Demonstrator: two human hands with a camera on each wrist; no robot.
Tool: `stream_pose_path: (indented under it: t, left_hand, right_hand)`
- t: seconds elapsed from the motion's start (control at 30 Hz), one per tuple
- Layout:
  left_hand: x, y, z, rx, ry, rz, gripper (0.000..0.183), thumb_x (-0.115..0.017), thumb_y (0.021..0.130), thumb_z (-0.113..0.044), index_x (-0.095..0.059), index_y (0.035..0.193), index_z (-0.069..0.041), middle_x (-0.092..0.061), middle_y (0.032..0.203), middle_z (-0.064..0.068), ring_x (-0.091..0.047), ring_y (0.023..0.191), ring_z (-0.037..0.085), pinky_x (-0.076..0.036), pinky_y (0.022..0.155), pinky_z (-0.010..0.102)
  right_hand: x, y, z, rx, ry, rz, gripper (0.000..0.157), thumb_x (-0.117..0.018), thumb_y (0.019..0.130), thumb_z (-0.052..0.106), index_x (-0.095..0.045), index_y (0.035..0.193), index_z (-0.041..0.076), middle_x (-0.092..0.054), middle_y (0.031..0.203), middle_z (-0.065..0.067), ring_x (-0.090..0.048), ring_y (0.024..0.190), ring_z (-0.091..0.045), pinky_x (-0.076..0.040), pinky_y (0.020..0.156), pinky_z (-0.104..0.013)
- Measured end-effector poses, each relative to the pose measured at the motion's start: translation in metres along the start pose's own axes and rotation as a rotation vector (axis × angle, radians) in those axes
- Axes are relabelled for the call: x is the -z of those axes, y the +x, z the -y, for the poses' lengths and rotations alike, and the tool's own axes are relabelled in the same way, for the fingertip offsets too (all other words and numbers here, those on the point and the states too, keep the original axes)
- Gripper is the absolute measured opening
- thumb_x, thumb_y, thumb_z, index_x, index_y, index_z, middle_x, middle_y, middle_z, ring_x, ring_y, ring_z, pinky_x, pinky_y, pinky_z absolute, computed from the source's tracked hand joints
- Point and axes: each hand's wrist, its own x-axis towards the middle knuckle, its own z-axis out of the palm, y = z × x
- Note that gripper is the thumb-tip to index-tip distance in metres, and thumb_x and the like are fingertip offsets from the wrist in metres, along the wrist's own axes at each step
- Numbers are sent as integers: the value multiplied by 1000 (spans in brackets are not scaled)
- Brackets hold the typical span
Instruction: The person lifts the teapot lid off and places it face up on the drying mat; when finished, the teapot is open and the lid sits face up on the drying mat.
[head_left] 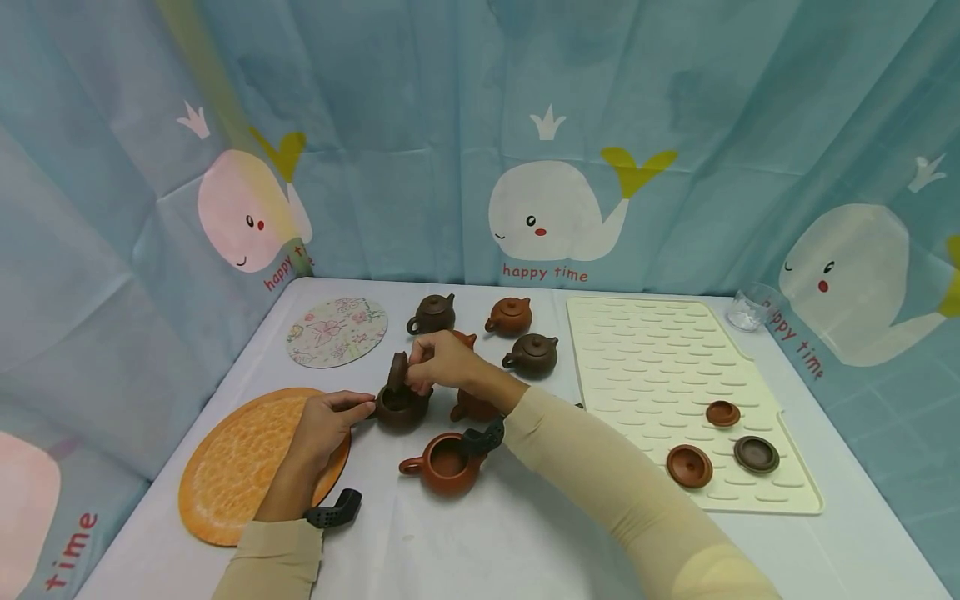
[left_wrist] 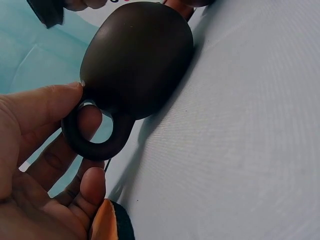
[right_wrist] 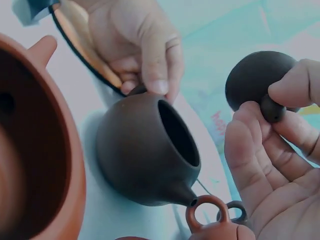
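A dark brown teapot (head_left: 402, 417) stands on the white cloth without its lid, its round mouth uncovered in the right wrist view. My left hand (head_left: 321, 427) pinches the pot's ring handle (left_wrist: 95, 150) between thumb and fingers. Over the pot, my right hand (head_left: 450, 362) holds the dark lid (right_wrist: 250, 80) by its knob (right_wrist: 272, 109). The lid is tilted nearly on edge, apart from the mouth in the right wrist view. Nearer me sits a reddish-brown teapot (head_left: 452, 485), also lidless, below my right wrist.
Several lidded teapots, including a dark one (head_left: 531, 357) and an orange-brown one (head_left: 510, 317), stand behind. Three loose lids, one dark (head_left: 757, 455), lie on the cream mat (head_left: 645, 358). A clear cup (head_left: 752, 310) stands beyond it. Round orange (head_left: 232, 458) and floral (head_left: 337, 333) mats lie left.
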Motion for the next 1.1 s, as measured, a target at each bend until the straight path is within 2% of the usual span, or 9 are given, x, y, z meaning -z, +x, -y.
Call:
stream_pose_path:
  t: [0.1, 0.2, 0.33, 0.4, 0.6, 0.7, 0.93, 1.0, 1.1]
  left_hand:
    - [0, 0, 1, -13, 12, 0, 26, -75, 86, -17, -73, 106, 0, -68, 103, 10, -61, 94, 22, -49, 77, 27]
    - [0, 0, 1, -19, 24, -1, 27, -75, 86, -18, -73, 106, 0, -68, 103, 10, -61, 94, 22, -49, 77, 28]
    - [0, 0, 1, -24, 27, -3, 27, -75, 86, -18, -73, 106, 0, -67, 103, 11, -61, 94, 22, -49, 78, 28]
    - [0, 1, 2, -19, 23, -1, 27, -75, 86, -18, -73, 106, 0, -67, 104, 11, -61, 95, 23, -49, 78, 27]
    - [0, 1, 4, -17, 23, -4, 26, -75, 86, -16, -73, 107, 0, -67, 105, 11, -60, 97, 24, -49, 79, 24]
    - [0, 0, 4, -22, 21, -1, 25, -74, 87, -16, -73, 106, 0, -67, 105, 12, -60, 97, 24, -49, 79, 24]
    - [0, -1, 4, -28, 23, -3, 24, -75, 86, -17, -73, 105, -1, -67, 105, 11, -60, 96, 24, -49, 79, 26]
    - [-1, -1, 4, -28, 28, -4, 24, -75, 86, -17, -73, 105, -1, -66, 105, 11, -60, 96, 24, -49, 79, 26]
    - [0, -1, 4, -23, 36, -7, 25, -75, 86, -19, -74, 105, -2, -67, 105, 10, -60, 96, 23, -48, 78, 27]
  right_hand:
    - [2, -1, 1, -1, 102, -4, 8, -65, 85, -1, -57, 83, 0, -68, 77, -15, -67, 69, -26, -55, 67, -37]
    - [2, -1, 2, 7, 214, 18, 13, -63, 87, -3, -57, 97, 2, -67, 82, -18, -68, 75, -29, -55, 70, -39]
    - [4, -5, 5, 11, 329, 70, 46, -56, 88, -9, -55, 128, 15, -63, 85, -22, -67, 80, -35, -54, 75, -44]
    - [4, -8, 7, 1, 366, 96, 55, -53, 88, -11, -53, 135, 18, -62, 88, -22, -66, 79, -34, -53, 76, -44]
    - [7, -16, 16, -8, 467, 160, 49, -47, 89, -11, -44, 136, 1, -61, 92, -20, -60, 75, -27, -53, 72, -38]
    - [9, -21, 21, 11, 482, 162, 48, -50, 89, -4, -41, 136, -2, -60, 91, -18, -60, 75, -25, -52, 71, -36]
    - [20, -35, 30, 60, 453, 97, 37, -58, 96, 11, -46, 128, -3, -57, 97, -16, -60, 74, -24, -52, 67, -35]
    - [25, -40, 32, 81, 425, 81, 37, -59, 95, 10, -47, 128, -2, -58, 98, -17, -61, 76, -25, -53, 70, -38]
    - [33, -49, 37, 103, 373, 63, 47, -63, 91, 8, -46, 134, -4, -60, 106, -19, -63, 85, -26, -52, 79, -47]
